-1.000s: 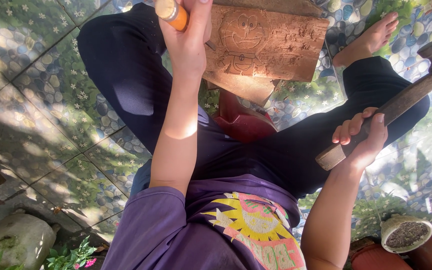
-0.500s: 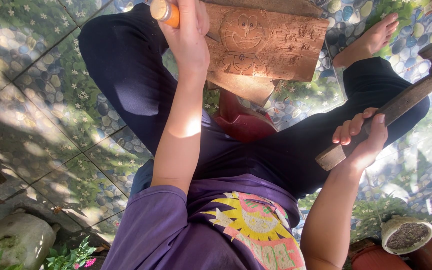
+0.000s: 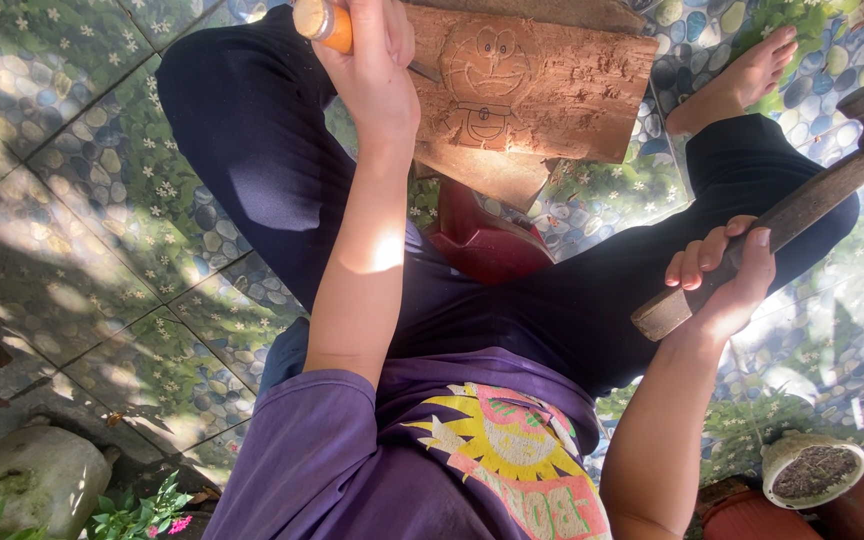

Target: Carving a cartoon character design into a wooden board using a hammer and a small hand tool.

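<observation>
Wood slab [image 3: 552, 90] with a cartoon face carved in sits propped across my legs over the pebble-tile floor [image 3: 82, 230]. My left hand [image 3: 372, 60] is wrapped tight round an orange-handled chisel [image 3: 327, 22] touching it, my right hand [image 3: 722, 280] clamped on a hammer [image 3: 802, 210] held off to the side.

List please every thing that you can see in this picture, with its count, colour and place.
wooden board: one, brown, carved cartoon figure, top centre between the legs
chisel: one, orange handle, top, in left hand
hammer: one, wooden handle, dark head, right
red object: one, under the board
tiled floor: pebble pattern, all around
pot of soil: one, white, bottom right
grey stone: one, bottom left
left hand: closed on chisel
right hand: closed on hammer
bare foot: one, top right
</observation>
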